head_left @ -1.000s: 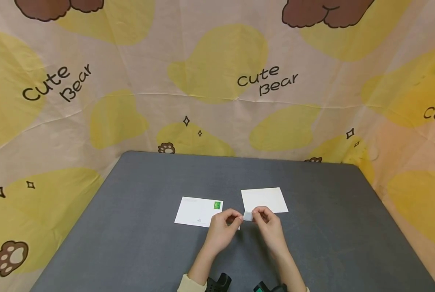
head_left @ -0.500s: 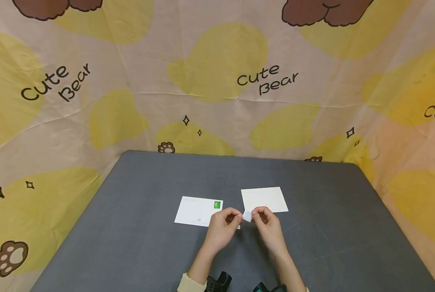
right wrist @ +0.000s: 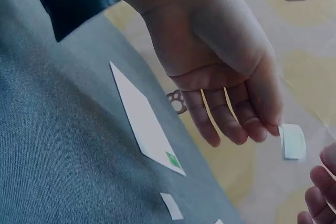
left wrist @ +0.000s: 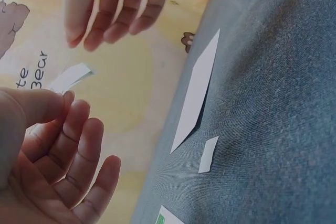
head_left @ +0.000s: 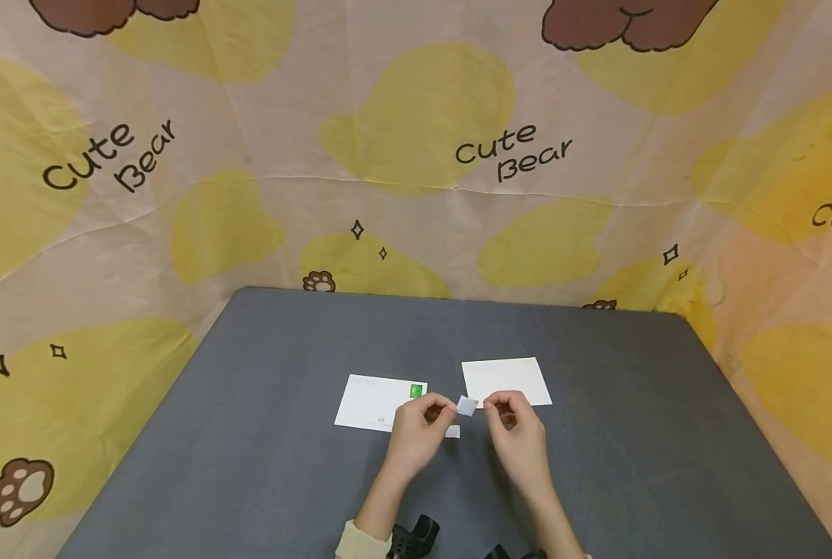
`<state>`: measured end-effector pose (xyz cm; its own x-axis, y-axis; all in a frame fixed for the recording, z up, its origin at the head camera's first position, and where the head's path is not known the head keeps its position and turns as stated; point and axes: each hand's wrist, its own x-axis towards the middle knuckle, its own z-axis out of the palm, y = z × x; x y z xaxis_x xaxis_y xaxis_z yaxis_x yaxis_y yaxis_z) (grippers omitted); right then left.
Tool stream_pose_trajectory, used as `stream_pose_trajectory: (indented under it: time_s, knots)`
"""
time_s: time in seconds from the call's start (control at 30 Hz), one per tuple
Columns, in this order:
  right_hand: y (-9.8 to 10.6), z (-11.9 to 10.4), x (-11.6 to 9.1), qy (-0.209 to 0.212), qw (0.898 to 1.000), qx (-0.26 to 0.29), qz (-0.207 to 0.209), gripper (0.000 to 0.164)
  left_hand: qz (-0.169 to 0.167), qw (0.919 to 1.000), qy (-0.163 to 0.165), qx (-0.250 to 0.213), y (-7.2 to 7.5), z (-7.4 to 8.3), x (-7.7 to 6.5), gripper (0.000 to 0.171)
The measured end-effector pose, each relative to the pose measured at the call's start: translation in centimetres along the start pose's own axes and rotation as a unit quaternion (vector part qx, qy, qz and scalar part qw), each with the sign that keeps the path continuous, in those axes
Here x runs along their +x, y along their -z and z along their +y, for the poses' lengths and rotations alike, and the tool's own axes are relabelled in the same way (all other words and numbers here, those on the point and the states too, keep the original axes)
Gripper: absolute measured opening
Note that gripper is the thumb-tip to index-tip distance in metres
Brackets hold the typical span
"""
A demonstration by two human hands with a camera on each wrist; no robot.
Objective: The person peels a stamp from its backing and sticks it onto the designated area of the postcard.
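My left hand point(head_left: 416, 427) pinches a small whitish square of paper point(head_left: 467, 405) between thumb and forefinger, above the table. In the right wrist view this paper point(right wrist: 293, 141) juts out from the thumb tip, slightly curved. My right hand point(head_left: 521, 431) hovers just to the right of it, fingers loosely bent, a gap between its fingertips and the paper. Nothing shows in the right fingers. A white envelope point(head_left: 370, 402) with a green stamp point(head_left: 416, 390) lies by the left hand, which covers part of it. Behind the right hand lies a plain white envelope or card point(head_left: 503, 379).
A small white paper strip point(left wrist: 209, 154) lies on the dark grey table point(head_left: 283, 341) between the two larger papers, partly behind the left hand in the head view. A printed cloth point(head_left: 416, 116) with yellow patches hangs beyond the table's far edge.
Both hands had fingers at the small paper. The right fingers have come away from it, while the left hand has moved slightly left and up with it; the paper has turned.
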<state>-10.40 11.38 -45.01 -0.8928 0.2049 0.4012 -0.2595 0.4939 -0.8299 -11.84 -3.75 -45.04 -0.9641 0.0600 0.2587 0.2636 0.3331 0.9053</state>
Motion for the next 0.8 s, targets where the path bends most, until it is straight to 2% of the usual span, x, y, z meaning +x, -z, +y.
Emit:
stream_pose_trajectory:
  time_s: [0.13, 0.23, 0.5, 0.8]
  knots:
    - [-0.3, -0.4, -0.2, 0.07, 0.997, -0.02, 0.004, 0.014, 0.007, 1.0, -0.001, 0.001, 0.2, 0.0, 0.0, 0.008]
    - [-0.6, -0.5, -0.3, 0.092, 0.995, -0.022, 0.0, 0.015, 0.007, 1.0, 0.002, 0.001, 0.4, 0.1, 0.0, 0.008]
    - [-1.2, -0.6, -0.4, 0.09, 0.996, -0.014, -0.024, 0.018, 0.003, 0.9999, 0.01, -0.002, 0.7, 0.4, 0.0, 0.009]
    - [-1.6, -0.9, -0.3, 0.092, 0.995, -0.01, -0.024, 0.017, 0.001, 0.9999, 0.012, -0.005, 0.7, 0.4, 0.0, 0.009]
